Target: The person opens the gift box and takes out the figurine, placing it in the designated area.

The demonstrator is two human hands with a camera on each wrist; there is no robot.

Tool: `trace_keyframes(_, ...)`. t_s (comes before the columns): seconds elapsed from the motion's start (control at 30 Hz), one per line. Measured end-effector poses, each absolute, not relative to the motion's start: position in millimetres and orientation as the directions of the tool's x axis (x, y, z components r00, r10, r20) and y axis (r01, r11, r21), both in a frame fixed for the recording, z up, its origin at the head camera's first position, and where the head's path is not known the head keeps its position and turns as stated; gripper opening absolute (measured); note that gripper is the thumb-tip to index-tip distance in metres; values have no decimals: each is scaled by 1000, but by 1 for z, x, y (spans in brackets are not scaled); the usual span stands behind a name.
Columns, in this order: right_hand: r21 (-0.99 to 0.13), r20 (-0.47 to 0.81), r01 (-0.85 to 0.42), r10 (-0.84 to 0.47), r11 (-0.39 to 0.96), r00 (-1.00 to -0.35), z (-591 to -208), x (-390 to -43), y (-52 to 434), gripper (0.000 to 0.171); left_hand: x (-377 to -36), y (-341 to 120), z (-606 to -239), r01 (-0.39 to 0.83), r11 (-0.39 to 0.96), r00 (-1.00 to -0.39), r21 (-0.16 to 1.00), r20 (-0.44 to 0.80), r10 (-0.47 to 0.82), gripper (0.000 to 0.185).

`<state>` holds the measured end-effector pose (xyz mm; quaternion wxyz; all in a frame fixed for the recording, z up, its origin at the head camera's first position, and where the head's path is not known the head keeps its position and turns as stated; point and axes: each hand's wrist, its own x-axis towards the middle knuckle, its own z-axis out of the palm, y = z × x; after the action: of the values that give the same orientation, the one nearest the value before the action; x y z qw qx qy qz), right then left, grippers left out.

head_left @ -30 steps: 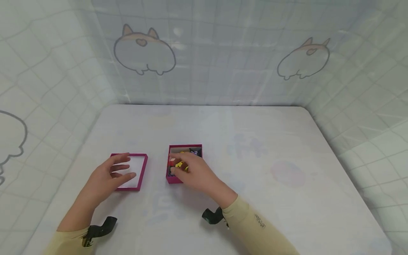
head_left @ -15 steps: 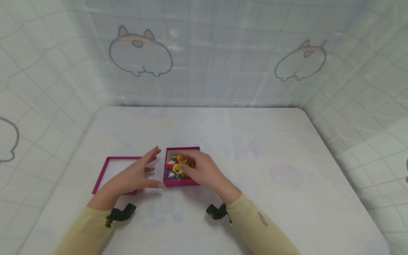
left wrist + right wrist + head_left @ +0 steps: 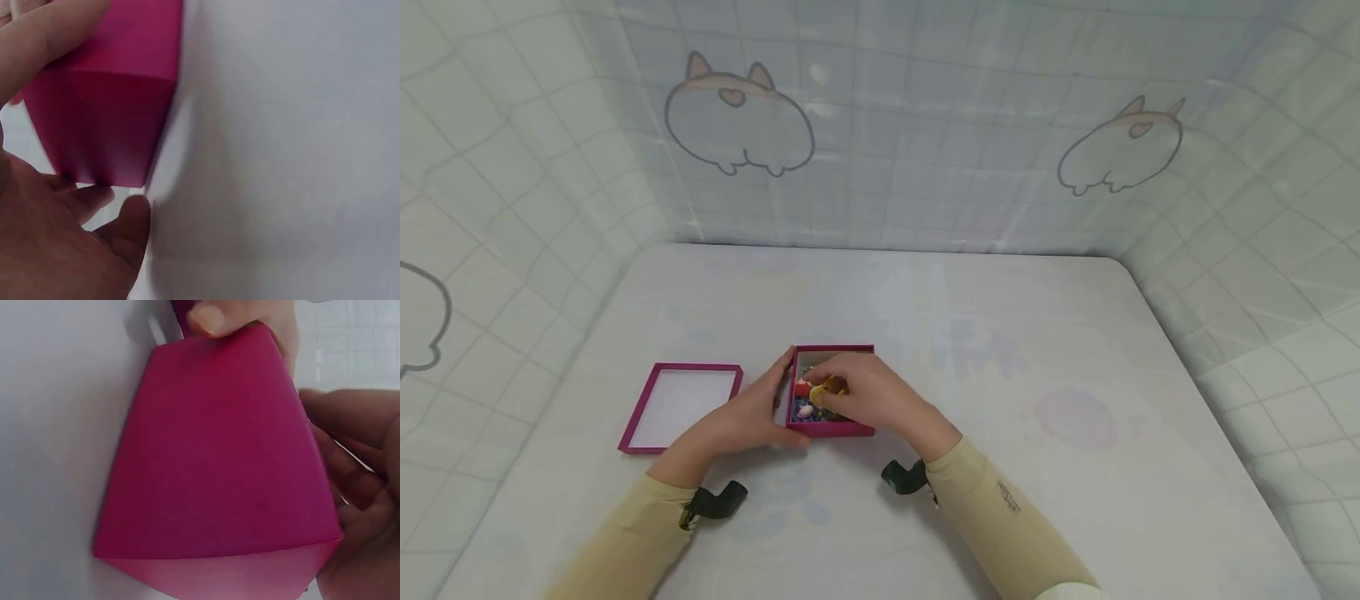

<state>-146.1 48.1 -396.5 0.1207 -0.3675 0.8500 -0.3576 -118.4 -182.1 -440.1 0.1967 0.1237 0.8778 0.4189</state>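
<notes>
A small magenta box [image 3: 832,430] sits near the middle of the white table [image 3: 1075,333], open at the top and filled with little coloured trinkets [image 3: 808,400]. The left hand [image 3: 741,421] cups the box's left wall, fingers running along that side and thumb at the near corner; it steadies the box without lifting it. The right hand [image 3: 868,398] reaches into the box from the right, its fingertips curled down among the trinkets around a yellow piece [image 3: 829,386], though I cannot tell whether it is truly pinched. To the left of the box, just beyond the left hand, the box's lid [image 3: 679,406] lies upturned, white inside.
</notes>
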Motion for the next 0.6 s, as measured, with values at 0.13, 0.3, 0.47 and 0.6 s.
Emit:
trace_keyframes(0.13,-640,45,-614,-776,461,-629,-399,-151,44,32,-117,-177,-445,81,606,-907,791,-193,374,140)
trace_keyframes(0.3,-606,35,-653,-805,454,-592,-403,-154,39,35,-114,-177,-450,86,597,-917,798,-171,360,140)
trace_keyframes(0.47,-584,27,-672,-816,457,-578,-403,-154,37,34,-113,-177,-453,113,584,-924,804,-131,359,138)
trace_keyframes(0.6,-537,4,-688,-814,488,-581,-403,-155,36,34,-114,-175,-452,129,571,-925,811,-110,365,138)
